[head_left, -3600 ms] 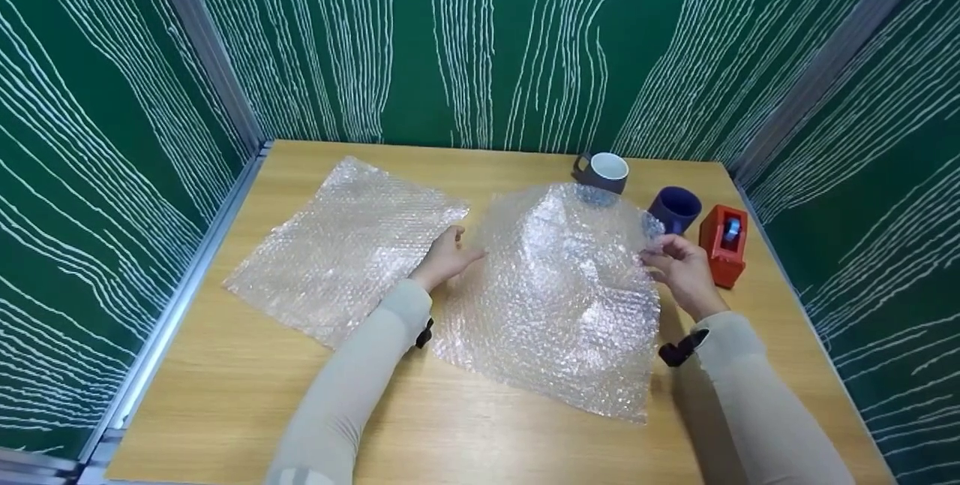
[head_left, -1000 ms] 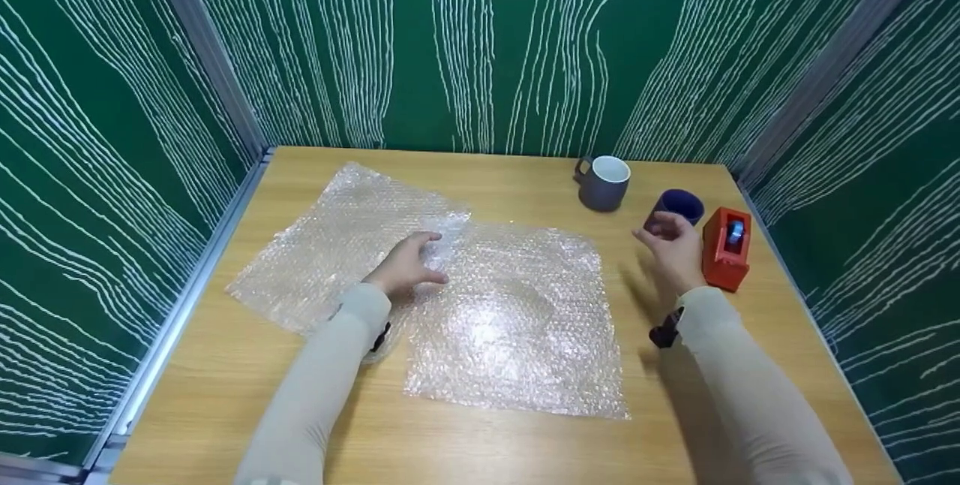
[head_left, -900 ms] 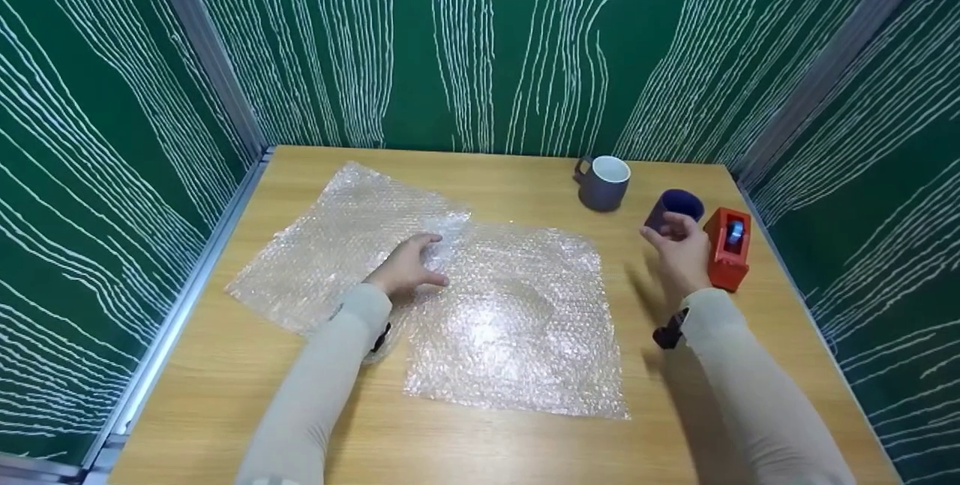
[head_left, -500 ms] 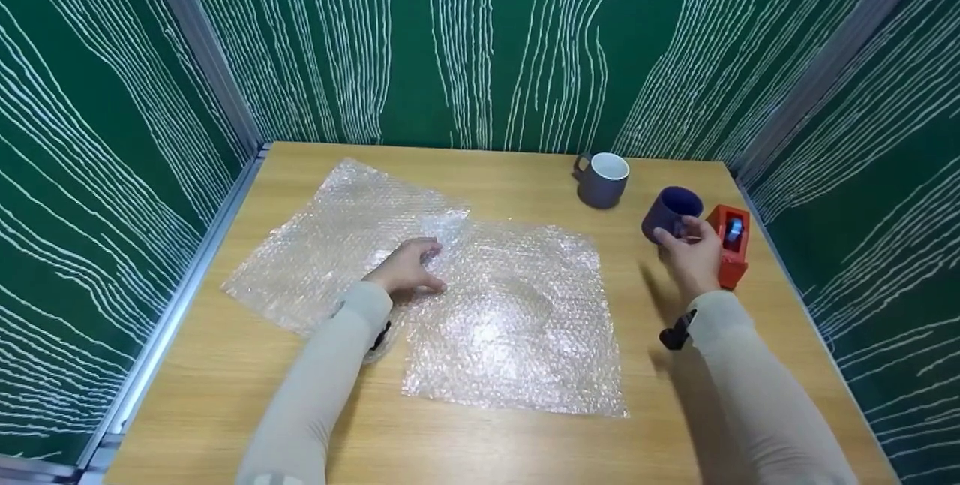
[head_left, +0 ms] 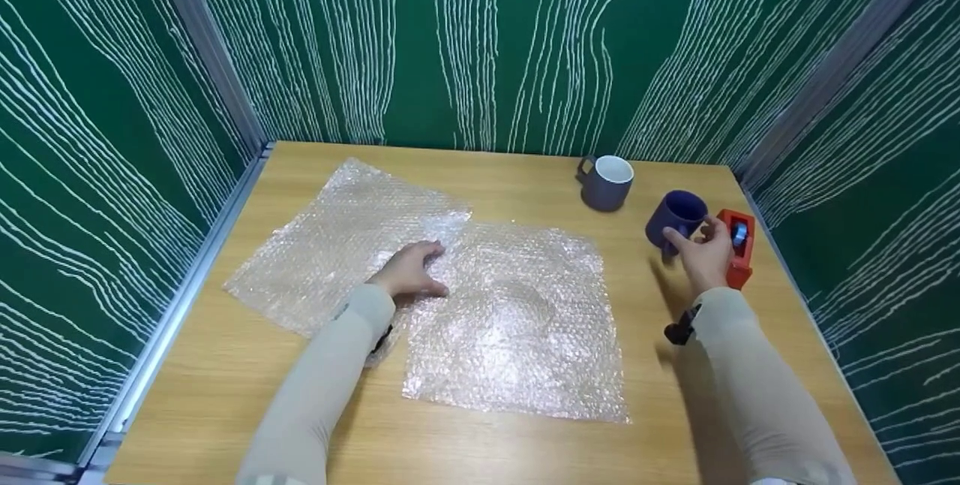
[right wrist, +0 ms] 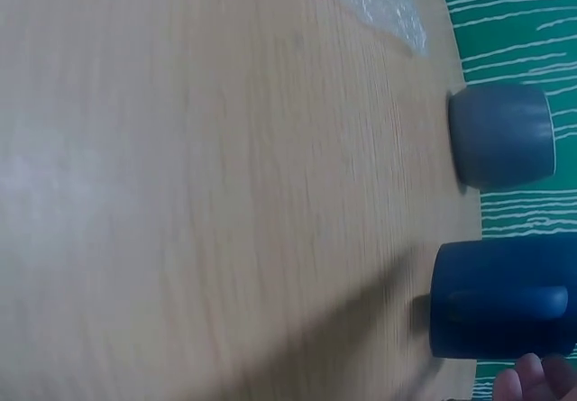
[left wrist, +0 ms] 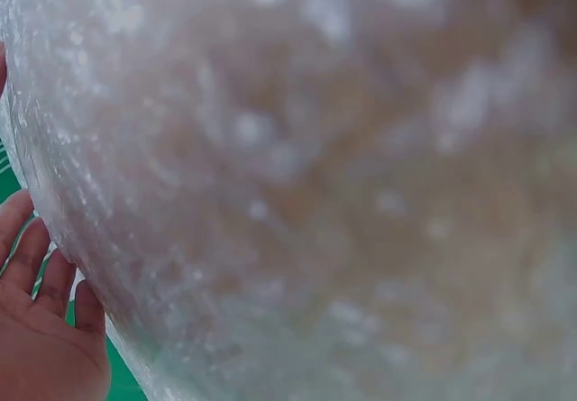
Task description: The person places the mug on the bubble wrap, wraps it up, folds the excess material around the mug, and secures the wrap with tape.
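In the head view, my left hand (head_left: 409, 269) lies over two clear sheets of bubble wrap, thumb and fingers apart. One sheet (head_left: 322, 252) is at the left; the other sheet (head_left: 517, 350) lies in the middle, overlapping it. A blurred sheet of bubble wrap (left wrist: 297, 203) fills most of the left wrist view, the left fingers at its edge. My right hand (head_left: 706, 254) is at a dark blue mug (head_left: 664, 222), thumb across its front and fingers spread along its right side. The right wrist view shows the mug's handle (right wrist: 514, 303) facing the camera, fingertips (right wrist: 532, 378) beside the wall.
A grey mug (head_left: 604, 188) with a pale inside stands near the back edge of the wooden table (head_left: 480, 444). Right beside my right hand is a red tape dispenser (head_left: 740, 252). Green walls with white streaks (head_left: 465, 42) enclose the table.
The lifted bubble wrap sheet has come down flat and my right hand has left it. That hand has moved to the blue mug, then rightward along it, its thumb and fingers spreading.
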